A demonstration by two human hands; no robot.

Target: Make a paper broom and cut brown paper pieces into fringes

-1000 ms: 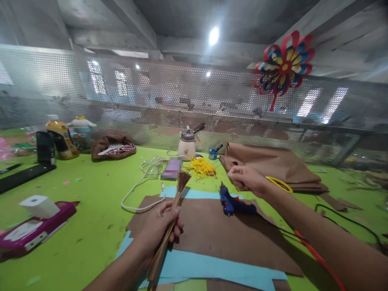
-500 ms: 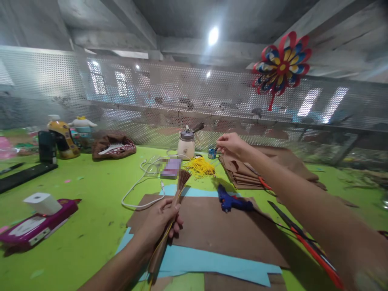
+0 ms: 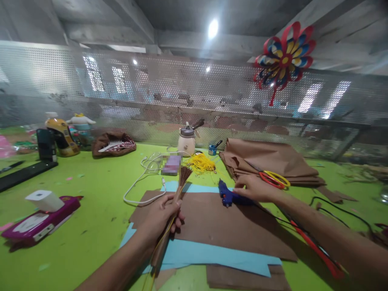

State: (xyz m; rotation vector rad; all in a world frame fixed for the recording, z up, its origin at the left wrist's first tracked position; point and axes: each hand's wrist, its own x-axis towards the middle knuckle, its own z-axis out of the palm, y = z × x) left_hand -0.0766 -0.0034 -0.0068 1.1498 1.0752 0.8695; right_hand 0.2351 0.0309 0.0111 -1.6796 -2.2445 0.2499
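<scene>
My left hand [image 3: 169,212] is closed round a rolled brown paper stem [image 3: 162,246] with a frayed, brush-like top and yellow string along it. My right hand [image 3: 253,188] is at the handle of a blue glue gun [image 3: 226,194], fingers bent; whether they grip it is hard to tell. The glue gun lies on a brown paper sheet [image 3: 212,222], which rests over light blue paper [image 3: 218,258]. Behind my right hand are scissors with red and yellow handles [image 3: 274,179] on folded brown paper [image 3: 266,159].
Yellow string [image 3: 201,163], a small blue jar [image 3: 212,149] and a cream bottle [image 3: 186,144] stand toward the back. A white cable [image 3: 133,200] curves at centre left. A purple power strip [image 3: 57,220] lies left; red-handled scissors [image 3: 318,250] lie right, under my forearm.
My right hand has come down from beside the small blue jar to the glue gun handle, uncovering the red-and-yellow scissors. My left hand still holds the stem.
</scene>
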